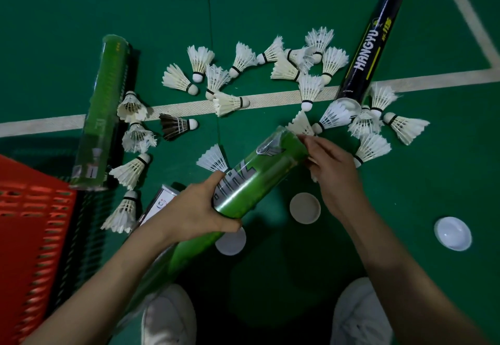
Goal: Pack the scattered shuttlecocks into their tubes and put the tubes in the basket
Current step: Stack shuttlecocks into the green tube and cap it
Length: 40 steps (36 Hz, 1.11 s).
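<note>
My left hand (pixel 197 209) grips a green tube (pixel 259 171) around its middle, tilted up to the right. At the tube's open mouth my right hand (pixel 332 166) has its fingers pressed, with white feathers showing under the palm; what it holds is mostly hidden. Several white shuttlecocks (pixel 238 59) lie scattered on the green court floor, plus one dark shuttlecock (pixel 177 125). A second green tube (pixel 104 112) lies at the left, and a black tube (pixel 369 47) at the upper right. The red basket (pixel 29 225) stands at the lower left.
Three white tube caps lie near me: one (pixel 305 207) under my right wrist, one (pixel 230 242) beneath the held tube, one (pixel 452 233) at the right. A white-labelled tube (pixel 162 204) peeks out behind my left hand. My two white shoes (pixel 169 315) are at the bottom.
</note>
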Motion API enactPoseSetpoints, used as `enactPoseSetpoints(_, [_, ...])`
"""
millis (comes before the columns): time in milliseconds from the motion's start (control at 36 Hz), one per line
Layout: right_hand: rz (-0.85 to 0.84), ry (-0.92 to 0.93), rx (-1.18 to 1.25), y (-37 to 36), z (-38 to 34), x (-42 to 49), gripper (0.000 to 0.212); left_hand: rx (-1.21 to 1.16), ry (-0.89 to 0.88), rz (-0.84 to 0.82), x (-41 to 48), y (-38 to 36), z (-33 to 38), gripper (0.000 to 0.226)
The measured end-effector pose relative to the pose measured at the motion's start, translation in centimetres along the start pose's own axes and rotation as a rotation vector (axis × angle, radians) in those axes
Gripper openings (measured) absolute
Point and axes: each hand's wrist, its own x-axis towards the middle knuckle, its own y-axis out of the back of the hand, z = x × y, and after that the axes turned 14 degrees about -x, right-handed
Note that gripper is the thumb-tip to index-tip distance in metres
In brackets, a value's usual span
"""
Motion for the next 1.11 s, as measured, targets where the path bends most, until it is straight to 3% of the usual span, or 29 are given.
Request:
enactPoseSetpoints(139, [-0.333, -0.143, -0.055, 2.5, -1.2, 1.1, 0.027, 0.074, -0.036, -0.022, 0.4, 0.4, -0.6, 0.099])
enactPoseSetpoints(278, [-0.297, 0.039, -0.247, 3.1, -2.1, 1.4, 0.019, 0.033, -0.045, -0.060, 0.3, 0.9, -0.6, 0.103])
enactPoseSetpoints(389, [-0.373, 0.158, -0.359, 3.6, -2.7, 1.5, 0.018, 0.081, -0.046, -0.096, 0.1, 1.2, 0.0, 0.100])
enactPoseSetpoints(528, [-0.334, 0.058, -0.198, 3.1, -2.4, 1.7, 0.019, 0.054, -0.079, -0.094, 0.0, 1.0, 0.0, 0.100])
enactPoseSetpoints(722, [-0.109, 0.037, -0.127, 1.9, -1.5, 1.1, 0.013, 0.045, -0.063, -0.074, 0.4, 0.6, 0.2, 0.104])
enactPoseSetpoints(861, [-0.109, 0.101, -0.258, 1.9, -1.6, 0.8, 0.018, 0.050, -0.068, -0.066, 0.2, 0.9, -0.3, 0.108])
enactPoseSetpoints(1111, [-0.031, 0.052, -0.363, 0.6, -1.4, -0.2, 0.033, 0.006, 0.004, -0.053, 0.0, 0.7, -0.2, 0.114])
